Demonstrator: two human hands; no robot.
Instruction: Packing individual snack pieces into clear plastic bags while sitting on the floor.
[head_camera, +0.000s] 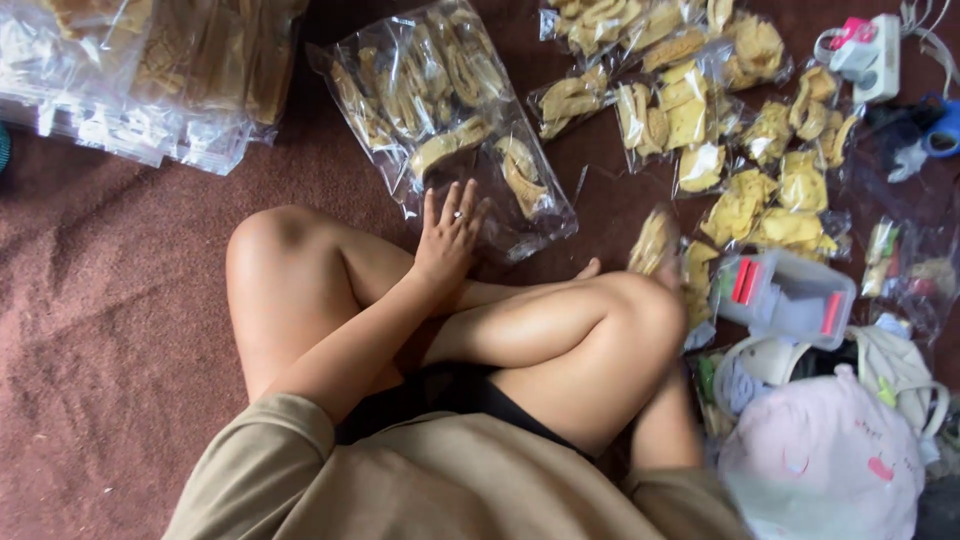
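I sit cross-legged on a maroon carpet. My left hand (447, 238) reaches forward over my left shin, fingers spread, a ring on one finger. It lies flat on the near edge of a large clear bag (450, 120) filled with yellow-brown fried snacks and holds nothing. My right forearm (665, 430) runs down behind my right knee (640, 310), which hides most of my right hand. A blurred small snack packet (653, 240) shows just above that knee, where the hand would be. Whether the hand grips it is not visible.
Several small clear packets of yellow snacks (740, 150) lie scattered at the upper right. A stack of filled bags (150, 80) sits at the upper left. A clear box with red clips (790, 295), a pink bag (820, 460) and a white device (865, 55) are on the right.
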